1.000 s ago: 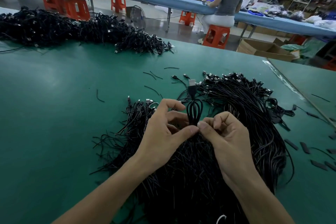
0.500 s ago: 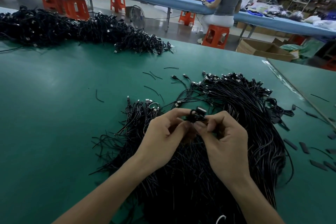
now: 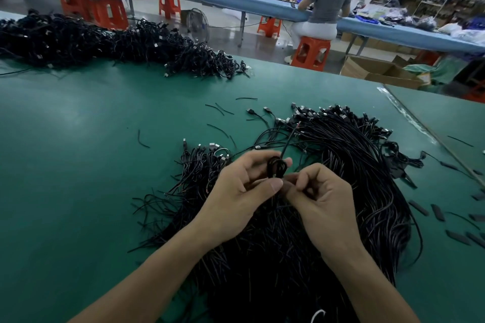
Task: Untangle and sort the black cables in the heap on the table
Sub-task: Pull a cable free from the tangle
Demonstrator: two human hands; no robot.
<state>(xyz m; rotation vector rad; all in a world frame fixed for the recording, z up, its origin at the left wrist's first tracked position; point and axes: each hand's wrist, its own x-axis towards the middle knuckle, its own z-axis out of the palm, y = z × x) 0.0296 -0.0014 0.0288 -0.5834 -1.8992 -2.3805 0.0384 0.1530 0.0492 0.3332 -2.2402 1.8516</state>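
Plainly the risk sits in the trailing strand (image 3: 286, 145): it runs from the small coiled loop (image 3: 276, 167) back into the heap (image 3: 354, 165) of black cables, and a firm pull would likely drag neighbouring cables along or draw the tangle tighter. The loop could also spring open if either pinch slackens, since it looks stiff and only lightly wound. Both hands meet just above the near middle of the heap, which spreads over the green worktop (image 3: 78, 165) under the forearms. The left hand (image 3: 244, 191) is curled, its thumb and forefinger holding the loop upright between them. The right hand (image 3: 321, 200) is curled too, its fingers (image 3: 301, 174) bunched and pinching the cable at the loop's base, touching the left thumb. A second pile (image 3: 105, 42) of cables lies well apart at the far left edge
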